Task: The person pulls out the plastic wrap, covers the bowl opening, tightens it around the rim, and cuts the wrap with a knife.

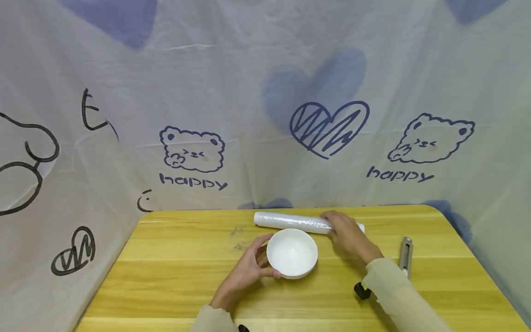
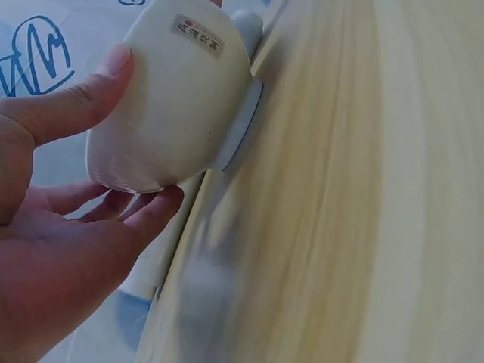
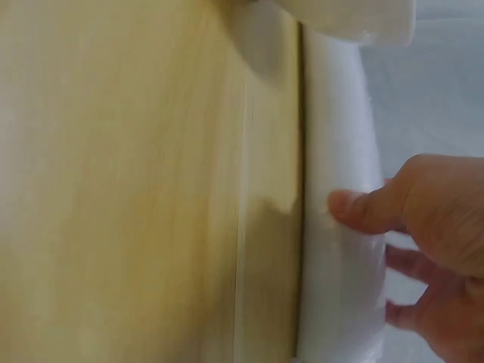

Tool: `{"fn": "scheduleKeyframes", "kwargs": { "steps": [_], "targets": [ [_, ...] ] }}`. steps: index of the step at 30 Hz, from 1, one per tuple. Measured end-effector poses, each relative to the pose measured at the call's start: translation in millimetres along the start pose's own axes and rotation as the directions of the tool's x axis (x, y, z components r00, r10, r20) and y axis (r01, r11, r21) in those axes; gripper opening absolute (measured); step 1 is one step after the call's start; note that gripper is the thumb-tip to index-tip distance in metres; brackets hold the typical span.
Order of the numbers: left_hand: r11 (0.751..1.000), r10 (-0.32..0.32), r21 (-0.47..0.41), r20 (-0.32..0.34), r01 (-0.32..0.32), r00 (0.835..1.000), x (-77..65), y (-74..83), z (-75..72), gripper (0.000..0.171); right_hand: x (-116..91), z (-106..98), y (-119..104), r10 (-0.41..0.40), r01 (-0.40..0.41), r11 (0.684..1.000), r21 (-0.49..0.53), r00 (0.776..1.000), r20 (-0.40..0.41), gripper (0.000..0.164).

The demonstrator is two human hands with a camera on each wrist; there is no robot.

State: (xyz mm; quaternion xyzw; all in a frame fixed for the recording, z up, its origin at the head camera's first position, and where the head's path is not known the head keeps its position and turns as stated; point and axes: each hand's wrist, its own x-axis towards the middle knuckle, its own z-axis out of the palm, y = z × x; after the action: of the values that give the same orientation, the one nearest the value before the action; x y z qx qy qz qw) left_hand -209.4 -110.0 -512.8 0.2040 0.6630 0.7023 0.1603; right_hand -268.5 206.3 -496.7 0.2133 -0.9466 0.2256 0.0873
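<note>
A white bowl (image 1: pixel 292 253) is near the middle of the wooden table, its open top facing up. My left hand (image 1: pixel 250 265) grips it from the left, thumb near the front of the rim and fingers round the far side. In the left wrist view, a small label with characters shows on the outside of the bowl (image 2: pixel 178 98). Behind the bowl, a roll of plastic wrap (image 1: pixel 290 222) lies crosswise. My right hand (image 1: pixel 348 235) holds the roll near its right end. The right wrist view shows the thumb (image 3: pixel 355 208) on the near side and fingers beyond.
A grey utility knife (image 1: pixel 405 256) lies to the right, partly hidden by the right sleeve (image 1: pixel 398 295). The wooden table (image 1: pixel 174 267) ends at the back against a hanging cloth (image 1: pixel 249 115) printed with hearts and bears. More cloth hangs at both sides.
</note>
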Motion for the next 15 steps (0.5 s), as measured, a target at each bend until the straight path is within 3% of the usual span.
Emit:
{"fn": "scheduleKeyframes", "kwargs": {
  "steps": [9, 15],
  "targets": [
    [0.997, -0.010, -0.079, 0.033, 0.012, 0.999, 7.4, -0.8, -3.4, 0.097, 18.4, 7.8, 8.5, -0.026, 0.026, 0.998, 0.052, 1.000, 0.009, 0.043],
    [0.997, -0.011, -0.082, 0.050, 0.015, 0.999, 14.1, -3.7, -9.1, 0.093, 27.3, 12.9, 6.8, -0.050, 0.050, 0.995, 0.090, 0.999, 0.005, 0.038]
  ]
}}
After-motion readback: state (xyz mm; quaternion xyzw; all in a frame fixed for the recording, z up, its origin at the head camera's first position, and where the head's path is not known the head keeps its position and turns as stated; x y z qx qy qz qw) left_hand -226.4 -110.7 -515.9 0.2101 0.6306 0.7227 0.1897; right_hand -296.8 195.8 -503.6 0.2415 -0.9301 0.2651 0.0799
